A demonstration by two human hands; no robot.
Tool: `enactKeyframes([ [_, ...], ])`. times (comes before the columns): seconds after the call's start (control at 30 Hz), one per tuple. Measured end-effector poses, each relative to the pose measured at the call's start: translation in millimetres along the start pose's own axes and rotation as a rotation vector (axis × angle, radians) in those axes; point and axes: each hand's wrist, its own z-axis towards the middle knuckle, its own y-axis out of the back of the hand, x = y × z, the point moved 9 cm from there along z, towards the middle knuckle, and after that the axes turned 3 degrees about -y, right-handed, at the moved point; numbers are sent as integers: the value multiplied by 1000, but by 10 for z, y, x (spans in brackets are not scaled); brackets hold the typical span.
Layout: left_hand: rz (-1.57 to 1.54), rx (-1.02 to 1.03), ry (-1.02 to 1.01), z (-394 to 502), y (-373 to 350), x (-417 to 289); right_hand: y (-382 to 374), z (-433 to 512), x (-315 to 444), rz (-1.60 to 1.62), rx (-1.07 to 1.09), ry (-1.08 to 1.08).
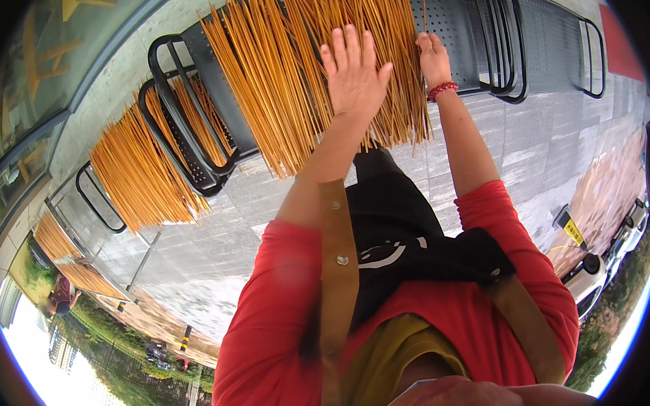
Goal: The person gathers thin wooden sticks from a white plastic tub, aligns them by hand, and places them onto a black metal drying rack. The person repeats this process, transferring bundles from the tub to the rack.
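A thick layer of long, thin orange-brown sticks (pixel 274 79) lies across a dark perforated metal bench (pixel 454 36) in front of me. My left hand (pixel 356 74) rests flat on top of the sticks, palm down, fingers straight and slightly spread. At the layer's right edge is my right hand (pixel 435 59), with a red bead bracelet (pixel 442 91) on the wrist. Its fingers are bent together around the lower part of a single stick (pixel 424 5) that points away from me, apart from the others. The palm side of both hands is hidden.
Black tubular armrests (pixel 506 39) divide the seats. More sticks cover another bench section (pixel 135 163) and a rack (pixel 74 255) at left. Beyond the rack is a person (pixel 62 294). A yellow-and-black floor sign (pixel 571 228) and parked cars (pixel 588 277) stand at right.
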Motion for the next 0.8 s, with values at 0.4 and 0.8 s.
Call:
enactKeyframes([
  [0.4, 52, -56, 126, -205, -12, 277, -143, -230, 356, -288, 131, 111],
  [0.8, 6, -50, 60, -24, -108, -64, 125, -95, 160, -187, 13, 60],
])
